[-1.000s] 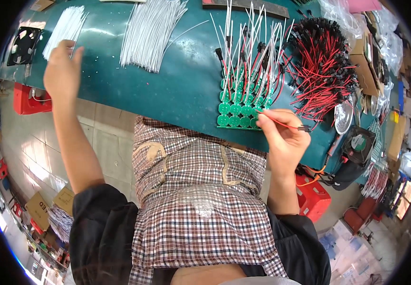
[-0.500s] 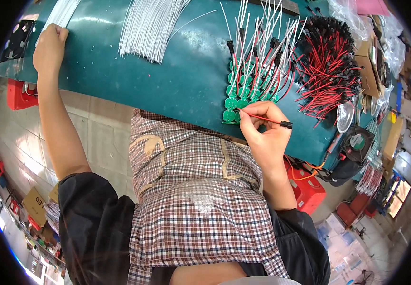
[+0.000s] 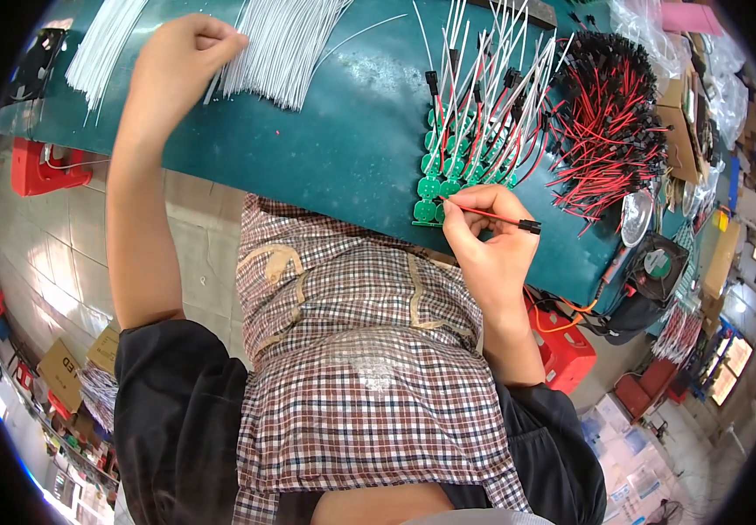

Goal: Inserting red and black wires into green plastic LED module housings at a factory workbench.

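My right hand [image 3: 496, 236] pinches a red and black wire lead [image 3: 491, 215] with a black connector at its outer end. The lead's other end is at the near edge of the green circuit boards [image 3: 428, 188], where my fingertips partly hide it. White wires and connector leads rise from the rows of boards. My left hand [image 3: 181, 61] is closed in a pinch beside the larger bundle of white wires [image 3: 277, 57]. A thin white wire [image 3: 212, 90] shows just below its fingers and appears held there. A second white wire bundle [image 3: 105, 57] lies left of that hand.
A large pile of red and black leads [image 3: 605, 131] lies right of the boards. Past it are a cardboard box [image 3: 675, 131] and clear plastic bags [image 3: 649, 35]. A soldering iron [image 3: 609, 267] and a fan [image 3: 658, 262] are at the table's right edge. Red stools [image 3: 561, 350] stand below.
My left hand has moved right from the left white wire bundle to the edge of the larger one, with a thin wire apparently in it. My right hand stays almost still at the boards.
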Demonstrator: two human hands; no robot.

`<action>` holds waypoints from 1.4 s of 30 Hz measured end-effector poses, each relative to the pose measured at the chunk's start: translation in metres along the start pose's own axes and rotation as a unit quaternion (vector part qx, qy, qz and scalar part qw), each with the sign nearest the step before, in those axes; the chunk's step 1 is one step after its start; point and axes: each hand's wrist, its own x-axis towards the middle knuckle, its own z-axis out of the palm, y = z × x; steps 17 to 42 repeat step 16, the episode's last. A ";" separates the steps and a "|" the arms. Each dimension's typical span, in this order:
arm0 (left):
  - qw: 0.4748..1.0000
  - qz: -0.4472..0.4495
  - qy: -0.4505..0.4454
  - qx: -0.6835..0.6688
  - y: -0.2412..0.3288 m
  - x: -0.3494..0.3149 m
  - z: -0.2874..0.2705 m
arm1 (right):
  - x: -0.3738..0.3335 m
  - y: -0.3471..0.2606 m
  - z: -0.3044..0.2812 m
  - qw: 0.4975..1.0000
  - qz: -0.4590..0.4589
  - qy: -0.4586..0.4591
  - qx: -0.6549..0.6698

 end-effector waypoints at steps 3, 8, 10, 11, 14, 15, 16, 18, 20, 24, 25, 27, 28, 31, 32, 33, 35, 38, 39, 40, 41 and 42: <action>0.999 -0.017 -0.029 0.013 0.010 0.001 0.004 | 0.001 0.000 0.001 1.000 0.007 -0.001 0.003; 0.999 -0.012 -0.019 0.024 0.010 0.000 0.003 | 0.001 -0.001 0.001 1.000 0.028 -0.003 0.011; 0.999 -0.025 -0.028 0.003 0.005 0.001 0.003 | 0.001 -0.003 0.001 1.000 0.022 0.000 0.007; 0.999 -0.025 -0.029 0.003 0.005 0.001 0.003 | 0.001 -0.002 0.001 1.000 0.022 0.001 0.007; 0.999 -0.015 -0.022 -0.018 0.005 -0.001 0.003 | 0.001 0.001 0.001 1.000 0.023 -0.002 0.019; 0.999 -0.020 -0.025 -0.008 0.004 0.000 0.003 | 0.001 0.002 0.001 1.000 0.010 0.002 0.004; 0.999 -0.026 -0.026 0.003 0.003 0.001 0.004 | 0.001 0.004 0.001 1.000 -0.004 0.006 -0.010; 0.999 -0.026 -0.026 0.003 0.003 0.001 0.004 | 0.001 0.004 0.001 1.000 -0.004 0.006 -0.010; 0.999 -0.026 -0.026 0.003 0.003 0.001 0.004 | 0.001 0.004 0.001 1.000 -0.004 0.006 -0.010; 0.999 -0.026 -0.026 0.003 0.003 0.001 0.004 | 0.001 0.004 0.001 1.000 -0.004 0.006 -0.010; 0.999 -0.026 -0.026 0.003 0.003 0.001 0.004 | 0.001 0.004 0.001 1.000 -0.004 0.006 -0.010; 0.999 -0.026 -0.026 0.003 0.003 0.001 0.004 | 0.001 0.004 0.001 1.000 -0.004 0.006 -0.010; 0.999 -0.026 -0.026 0.003 0.003 0.001 0.004 | 0.001 0.004 0.001 1.000 -0.004 0.006 -0.010; 0.999 -0.026 -0.026 0.003 0.003 0.001 0.004 | 0.001 0.004 0.001 1.000 -0.004 0.006 -0.010; 0.999 -0.026 -0.026 0.003 0.003 0.001 0.004 | 0.001 0.004 0.001 1.000 -0.004 0.006 -0.010; 0.999 -0.026 -0.026 0.003 0.003 0.001 0.004 | 0.001 0.004 0.001 1.000 -0.004 0.006 -0.010; 0.999 -0.026 -0.026 0.003 0.003 0.001 0.004 | 0.001 0.004 0.001 1.000 -0.004 0.006 -0.010; 0.999 -0.026 -0.026 0.003 0.003 0.001 0.004 | 0.001 0.004 0.001 1.000 -0.004 0.006 -0.010; 0.999 -0.026 -0.026 0.003 0.003 0.001 0.004 | 0.001 0.004 0.001 1.000 -0.004 0.006 -0.010; 0.999 -0.026 -0.026 0.003 0.003 0.001 0.004 | 0.001 0.004 0.001 1.000 -0.004 0.006 -0.010; 0.999 -0.026 -0.026 0.003 0.003 0.001 0.004 | 0.001 0.004 0.001 1.000 -0.004 0.006 -0.010; 0.999 -0.026 -0.026 0.003 0.003 0.001 0.004 | 0.001 0.004 0.001 1.000 -0.004 0.006 -0.010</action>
